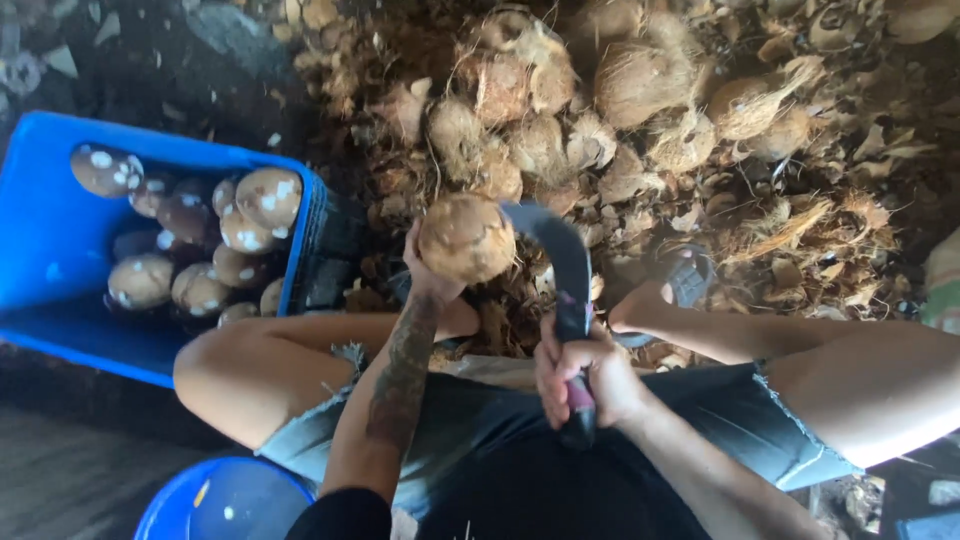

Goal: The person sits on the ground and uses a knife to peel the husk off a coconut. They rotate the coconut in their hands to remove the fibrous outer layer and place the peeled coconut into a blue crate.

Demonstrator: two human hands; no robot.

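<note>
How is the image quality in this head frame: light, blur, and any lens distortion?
Head view: light is uneven, with the husk pile warmly lit and the top-left ground and bottom edge dark; the blue crate looks saturated. The coconut in the left hand is soft, and the curved blade held by the right hand is slightly smeared. Wide-angle stretch bends the legs at the edges.

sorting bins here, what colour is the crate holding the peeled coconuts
Bright blue crate, seen clearly in the head view.
</note>
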